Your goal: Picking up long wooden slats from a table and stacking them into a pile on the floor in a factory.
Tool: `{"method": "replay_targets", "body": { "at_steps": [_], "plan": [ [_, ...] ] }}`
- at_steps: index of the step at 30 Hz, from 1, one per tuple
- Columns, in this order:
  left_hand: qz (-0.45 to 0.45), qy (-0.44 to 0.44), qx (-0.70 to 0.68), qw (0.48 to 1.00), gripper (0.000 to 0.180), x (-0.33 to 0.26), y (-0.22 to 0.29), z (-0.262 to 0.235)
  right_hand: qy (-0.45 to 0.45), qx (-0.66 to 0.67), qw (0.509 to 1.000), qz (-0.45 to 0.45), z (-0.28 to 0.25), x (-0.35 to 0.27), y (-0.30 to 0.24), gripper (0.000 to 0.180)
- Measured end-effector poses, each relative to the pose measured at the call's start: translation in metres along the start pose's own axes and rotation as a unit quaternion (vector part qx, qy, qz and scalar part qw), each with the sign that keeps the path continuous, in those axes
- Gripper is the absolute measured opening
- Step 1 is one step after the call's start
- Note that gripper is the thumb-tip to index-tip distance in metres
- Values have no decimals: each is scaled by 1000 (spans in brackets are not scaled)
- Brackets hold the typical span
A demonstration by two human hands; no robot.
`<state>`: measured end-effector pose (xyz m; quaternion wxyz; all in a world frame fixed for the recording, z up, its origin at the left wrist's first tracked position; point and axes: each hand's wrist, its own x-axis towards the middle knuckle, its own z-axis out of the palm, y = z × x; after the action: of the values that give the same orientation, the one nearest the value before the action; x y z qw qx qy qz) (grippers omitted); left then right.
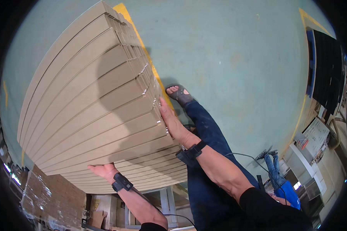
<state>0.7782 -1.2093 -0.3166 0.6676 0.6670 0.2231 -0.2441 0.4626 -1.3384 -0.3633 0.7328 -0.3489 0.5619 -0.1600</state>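
Observation:
A tall stack of long tan boards [77, 96], which look like fibreboard, fills the left and middle of the view. Their ends form a slightly uneven, stepped face on the right. My right hand [173, 122] lies flat against that end face, fingers stretched along the board ends. At the near long side, my left hand [104, 171] touches the edge of the upper boards, its fingers extended leftward and partly hidden by the boards. More boards [154, 163] show beneath, under my forearms. Each wrist wears a black strapped device with a cable.
A yellow line [146, 50] runs along the green floor [227, 54] beside the stack. My foot stands near it. At right are a dark stack [327, 73] and a person in a blue top [287, 190]. A plastic-wrapped brown stack [54, 196] stands lower left.

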Motion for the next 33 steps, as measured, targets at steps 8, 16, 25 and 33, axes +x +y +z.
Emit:
{"method": "replay_targets", "body": {
  "at_steps": [8,16,25,33],
  "plan": [
    [-1,3,38,999,70,-27,-4,16,33,128,991,-38,0,0,-8,78],
    [-61,7,-71,996,75,-79,-49,51,12,-33,994,-99,-1,0,-18,67],
    [19,49,79,996,94,-95,-49,55,1,263,961,82,13,-4,-20,71],
    [-95,84,-265,956,67,-130,-21,22,8,-38,996,77,-83,-14,-63,65]
  ]
}}
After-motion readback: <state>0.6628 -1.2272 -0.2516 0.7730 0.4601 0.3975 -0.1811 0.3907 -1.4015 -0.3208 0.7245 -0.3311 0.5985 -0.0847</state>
